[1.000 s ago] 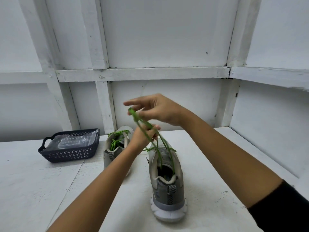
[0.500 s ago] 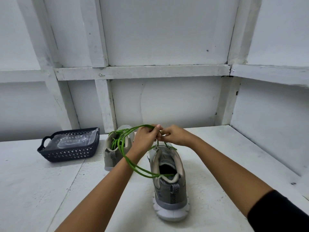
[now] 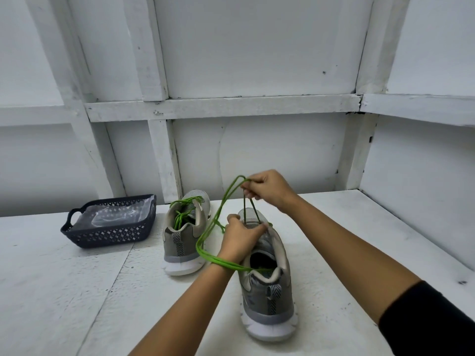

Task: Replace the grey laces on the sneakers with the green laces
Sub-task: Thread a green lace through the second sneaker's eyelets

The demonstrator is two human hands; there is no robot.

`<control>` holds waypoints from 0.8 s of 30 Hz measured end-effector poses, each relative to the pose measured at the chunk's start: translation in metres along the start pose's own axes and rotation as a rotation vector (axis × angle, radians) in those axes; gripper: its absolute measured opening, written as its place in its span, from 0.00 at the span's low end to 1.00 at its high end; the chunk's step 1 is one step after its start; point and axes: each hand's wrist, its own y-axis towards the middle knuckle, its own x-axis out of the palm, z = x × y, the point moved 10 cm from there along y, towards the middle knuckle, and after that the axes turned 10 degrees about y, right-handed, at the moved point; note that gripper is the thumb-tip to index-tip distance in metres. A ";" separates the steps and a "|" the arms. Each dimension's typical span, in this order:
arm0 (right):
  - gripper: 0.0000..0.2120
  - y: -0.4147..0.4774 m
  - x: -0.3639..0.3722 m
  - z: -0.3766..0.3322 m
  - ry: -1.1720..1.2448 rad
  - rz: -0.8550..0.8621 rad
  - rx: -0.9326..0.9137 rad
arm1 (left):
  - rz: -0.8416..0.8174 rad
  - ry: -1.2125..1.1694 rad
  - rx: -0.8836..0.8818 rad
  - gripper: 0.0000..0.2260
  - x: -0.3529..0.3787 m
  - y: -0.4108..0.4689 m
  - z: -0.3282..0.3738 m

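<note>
Since 0.5 s ago R hand [image 3: 267, 188] has lifted away from L hand [image 3: 241, 235], pinching green lace [image 3: 217, 262] loops; L hand's curled fingers pinch the lace at near sneaker's [image 3: 267, 291] tongue, on desk [image 3: 77, 291]. Risk: slack over L wrist snags, knot loosens.

I am working in what is looking like a plain storeroom or workshop corner. White wall panels [image 3: 257, 47] are closing in on two sides, framed by chipped, painted wooden battens [image 3: 221, 109]. I am facing a rough white-painted counter [image 3: 64, 291], which is carrying sneakers [image 3: 183, 242] and a dark plastic basket [image 3: 110, 236] holding a clear bag [image 3: 115, 214].
</note>
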 end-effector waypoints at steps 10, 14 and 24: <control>0.08 0.003 -0.006 -0.086 0.206 0.038 -0.244 | -0.036 0.056 -0.012 0.38 0.004 0.000 -0.002; 0.08 -0.001 0.001 -0.079 0.242 -0.011 -0.219 | 0.006 0.013 0.033 0.37 -0.009 0.000 0.010; 0.16 -0.022 0.032 -0.068 0.100 -0.407 -0.098 | 0.069 -0.370 0.196 0.14 -0.041 0.002 0.033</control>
